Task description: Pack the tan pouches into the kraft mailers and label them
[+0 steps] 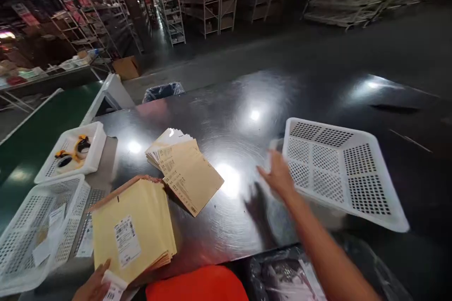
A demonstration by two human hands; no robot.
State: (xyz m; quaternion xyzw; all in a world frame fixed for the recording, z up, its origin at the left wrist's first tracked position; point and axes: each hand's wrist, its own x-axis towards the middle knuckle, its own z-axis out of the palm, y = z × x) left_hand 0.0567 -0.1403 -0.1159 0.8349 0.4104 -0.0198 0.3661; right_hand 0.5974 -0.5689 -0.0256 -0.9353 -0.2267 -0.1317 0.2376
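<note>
My left hand (pixel 92 286) is at the lower left, its fingers closed on a white printed paper slip (pixel 116 284). Right above it, a thick stack of yellow padded envelopes (pixel 148 225) lies with a white barcode label on the top one. My right hand (pixel 278 174) is beside the left side of an empty white perforated basket (pixel 328 169). Its thumb stands apart from the fingers, and I see nothing held in it; motion blurs the fingertips, so contact with the basket is unclear. A fanned stack of tan printed cards (pixel 194 174) rests mid-table.
Two white baskets stand at left: one with tape dispensers (pixel 74 153), one with papers (pixel 42 225). Beyond runs a green conveyor (pixel 52 113). A red object (pixel 197 284) and a plastic-lined container (pixel 289 277) are at the near edge. A lined bin (pixel 162 91) stands behind the black table (pixel 219 117).
</note>
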